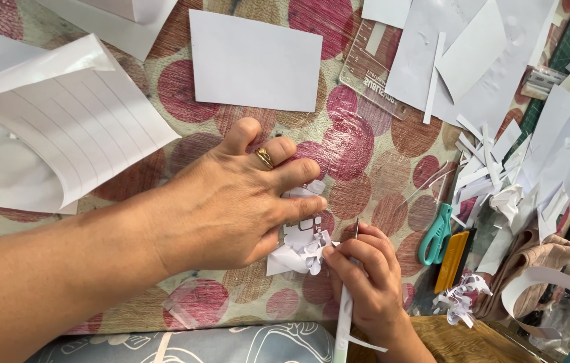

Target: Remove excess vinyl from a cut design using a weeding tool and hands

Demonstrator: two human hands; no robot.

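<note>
My left hand (231, 195), a gold ring on one finger, lies flat across a small white paper cut-out (302, 236) with square holes, pinning it to the patterned cloth. My right hand (369, 282) grips a thin white craft knife (344, 316) like a pen, its tip at the paper's right edge near curled paper offcuts (312, 259). Most of the cut-out is hidden under my left fingers.
A blank white card (255, 60) and a clear ruler (372, 67) lie beyond my hands. Lined paper (70, 128) curls at the left. Teal scissors (436, 235), a yellow cutter (453, 259) and several paper strips (490, 168) crowd the right.
</note>
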